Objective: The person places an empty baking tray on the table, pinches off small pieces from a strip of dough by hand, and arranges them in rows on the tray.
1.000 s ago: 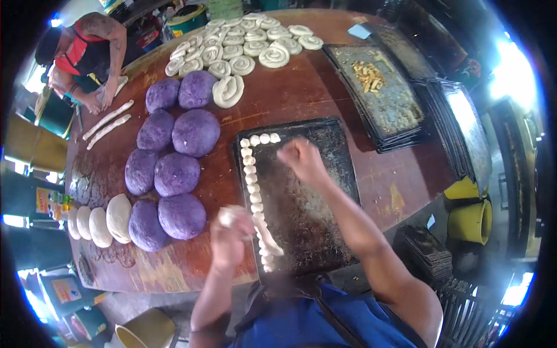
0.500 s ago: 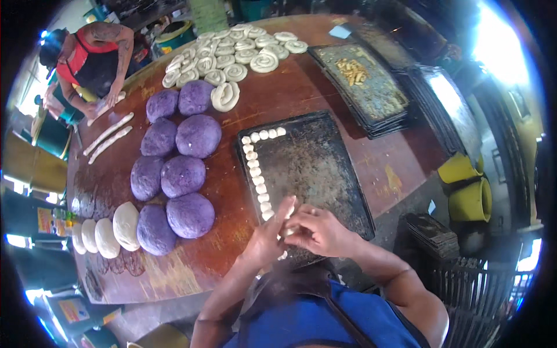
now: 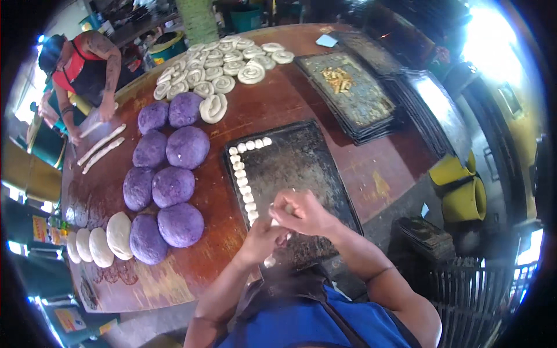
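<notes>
Across the broad red-brown wooden table [image 3: 383,180] from me, a blackened rectangular metal tray [image 3: 290,168] lies bare from its middle to its right rim. Over its near half the right hand [image 3: 301,213] and left hand [image 3: 262,240] meet, fingers curled in around a soft white piece of dough [image 3: 289,209], with small round white dough balls [image 3: 243,189] lining the left edge and turning the far corner.
</notes>
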Motion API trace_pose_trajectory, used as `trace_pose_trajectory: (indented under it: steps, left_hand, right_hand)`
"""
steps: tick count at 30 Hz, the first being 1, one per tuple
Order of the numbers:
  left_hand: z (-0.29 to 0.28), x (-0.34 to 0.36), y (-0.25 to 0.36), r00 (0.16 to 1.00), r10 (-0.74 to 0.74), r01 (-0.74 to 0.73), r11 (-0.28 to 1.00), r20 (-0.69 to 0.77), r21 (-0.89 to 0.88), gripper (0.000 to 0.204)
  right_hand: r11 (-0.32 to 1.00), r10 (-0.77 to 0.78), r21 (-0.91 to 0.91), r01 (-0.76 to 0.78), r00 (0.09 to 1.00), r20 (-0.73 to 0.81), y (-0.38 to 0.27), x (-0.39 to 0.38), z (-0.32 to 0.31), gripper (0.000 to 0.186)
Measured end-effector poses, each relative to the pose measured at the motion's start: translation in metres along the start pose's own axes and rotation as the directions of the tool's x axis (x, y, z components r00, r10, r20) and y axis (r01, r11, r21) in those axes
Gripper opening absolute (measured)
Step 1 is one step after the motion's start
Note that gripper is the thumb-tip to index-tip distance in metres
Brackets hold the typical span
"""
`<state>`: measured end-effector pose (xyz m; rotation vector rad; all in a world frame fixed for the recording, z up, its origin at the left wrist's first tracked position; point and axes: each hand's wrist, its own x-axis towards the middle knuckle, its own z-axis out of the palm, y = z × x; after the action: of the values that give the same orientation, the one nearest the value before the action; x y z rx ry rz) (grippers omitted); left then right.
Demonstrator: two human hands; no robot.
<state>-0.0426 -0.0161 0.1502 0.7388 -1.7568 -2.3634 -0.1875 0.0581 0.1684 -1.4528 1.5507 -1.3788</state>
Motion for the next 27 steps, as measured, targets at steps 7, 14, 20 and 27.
trace_pose_trajectory:
  steps: [7, 14, 20, 27]
  left_hand:
    - [-0.004, 0.0, 0.001, 0.913, -0.037, -0.079, 0.961, -0.407, -0.264, 0.017]
    - [-0.044, 0.025, -0.05, 0.745, -0.094, -0.298, 0.838, -0.661, -0.456, 0.017]
    - [-0.002, -0.016, -0.017, 0.85, 0.525, -0.467, 0.714, 0.042, 0.522, 0.069]
    - [0.025, 0.005, -0.037, 0.995, -0.082, 0.067, 0.976, -0.061, -0.209, 0.031]
  right_hand:
    - [0.897, 0.162, -0.36, -0.257, 0.948, -0.273, 0.163, 0.112, -0.052, 0.016]
    - [0.829, -0.012, -0.549, -0.105, 0.978, -0.206, 0.176, 0.124, -0.054, 0.025]
    - [0.935, -0.129, -0.31, 0.172, 0.98, 0.154, -0.005, -0.028, -0.014, 0.05]
    - [0.852, -0.163, -0.523, 0.017, 0.958, -0.235, -0.007, -0.066, 0.031, 0.028]
